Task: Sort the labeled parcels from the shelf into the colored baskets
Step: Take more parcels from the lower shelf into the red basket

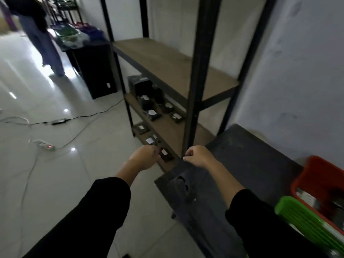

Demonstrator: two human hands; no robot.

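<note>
Black labeled parcel [165, 155] on low wooden shelf [168, 165]; left hand [144, 157] curled reaching for it, right hand [198, 155] clenched empty.

Black-framed shelf [197, 75], brown boards; red basket [316, 172], green basket [301, 218] (ribbed); black sleeves [104, 207].

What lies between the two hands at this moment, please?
In the head view, a small dark parcel with a white label sits on the lowest shelf between the left hand and the right hand, beside the left fingers.
</note>
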